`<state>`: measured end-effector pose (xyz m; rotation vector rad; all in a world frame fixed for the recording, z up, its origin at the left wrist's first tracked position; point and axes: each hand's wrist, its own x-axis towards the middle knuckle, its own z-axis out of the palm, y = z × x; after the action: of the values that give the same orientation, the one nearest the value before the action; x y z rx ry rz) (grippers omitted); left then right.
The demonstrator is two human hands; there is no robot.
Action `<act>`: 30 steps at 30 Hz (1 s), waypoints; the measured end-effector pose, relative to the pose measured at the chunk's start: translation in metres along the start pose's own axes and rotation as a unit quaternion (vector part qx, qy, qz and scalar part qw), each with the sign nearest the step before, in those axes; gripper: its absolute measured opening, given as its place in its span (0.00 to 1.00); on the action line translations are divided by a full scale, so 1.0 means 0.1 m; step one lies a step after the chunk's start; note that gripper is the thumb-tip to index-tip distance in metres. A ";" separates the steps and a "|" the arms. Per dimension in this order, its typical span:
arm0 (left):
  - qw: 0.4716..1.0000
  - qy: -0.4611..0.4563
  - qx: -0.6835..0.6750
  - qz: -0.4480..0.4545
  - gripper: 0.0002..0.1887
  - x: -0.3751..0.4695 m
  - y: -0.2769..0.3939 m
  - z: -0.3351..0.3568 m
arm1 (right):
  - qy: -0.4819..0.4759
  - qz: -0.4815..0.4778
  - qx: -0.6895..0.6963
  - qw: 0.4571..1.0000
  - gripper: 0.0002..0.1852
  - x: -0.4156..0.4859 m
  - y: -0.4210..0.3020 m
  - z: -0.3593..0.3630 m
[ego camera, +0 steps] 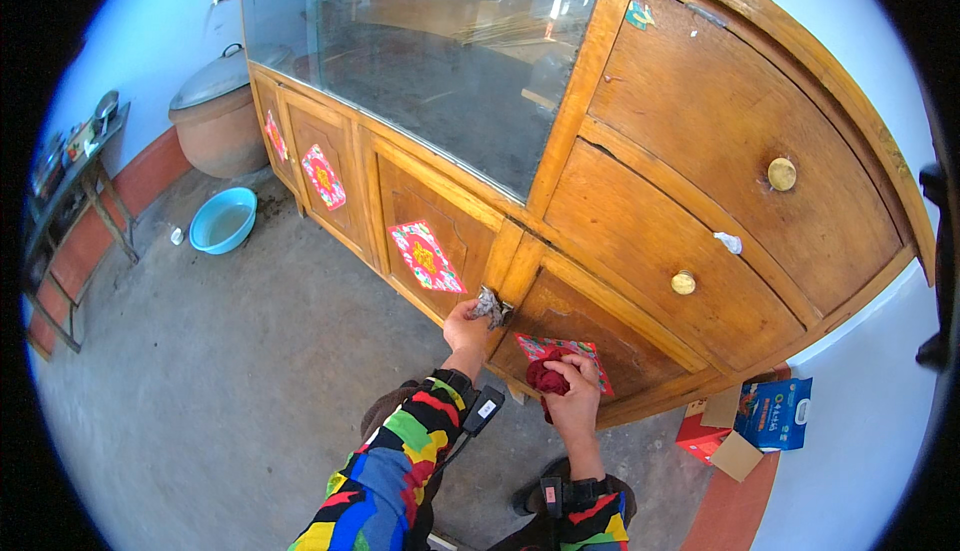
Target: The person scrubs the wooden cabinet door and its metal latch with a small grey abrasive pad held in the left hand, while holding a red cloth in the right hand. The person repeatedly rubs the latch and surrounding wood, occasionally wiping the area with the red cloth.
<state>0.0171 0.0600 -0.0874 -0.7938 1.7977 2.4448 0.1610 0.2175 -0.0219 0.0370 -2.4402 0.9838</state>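
Note:
My left hand (466, 333) pinches a crumpled grey patterned cloth (489, 306) against the metal latch (507, 312) between two lower doors of a wooden cabinet (615, 266). To its right, my right hand (576, 393) grips a bunched dark red cloth (546, 377) in front of a red floral paper decoration (600, 371) on the lower door. Part of that decoration is hidden behind the hand and cloth. Another red paper decoration (426, 257) is stuck on the door to the left of the latch. Two round knobs, an upper one (781, 174) and a lower one (683, 282), sit on the cabinet's right side.
A blue plastic basin (223, 221) with liquid stands on the concrete floor at the left, near a large lidded clay vat (221, 127). A narrow table (94, 147) bears kitchen things at the far left. An open cardboard carton (739, 457) and a blue box (772, 414) lie beside the cabinet's right end.

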 end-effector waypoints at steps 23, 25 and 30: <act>0.962 -0.024 -0.198 -0.187 0.15 0.27 -0.21 0.02 | -0.024 -0.011 0.003 1.000 0.23 0.05 -0.08 0.13; 0.967 -0.025 -0.176 -0.184 0.15 0.26 -0.21 0.04 | -0.029 -0.012 0.003 1.000 0.23 0.06 -0.09 0.14; 0.974 -0.070 -0.194 -0.092 0.15 0.27 -0.24 0.06 | -0.030 -0.013 0.002 0.999 0.22 0.06 -0.10 0.16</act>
<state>-0.0020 0.0657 -0.1179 -0.7407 1.1575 2.6789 0.1510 0.2003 -0.0230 0.1004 -2.4867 0.9894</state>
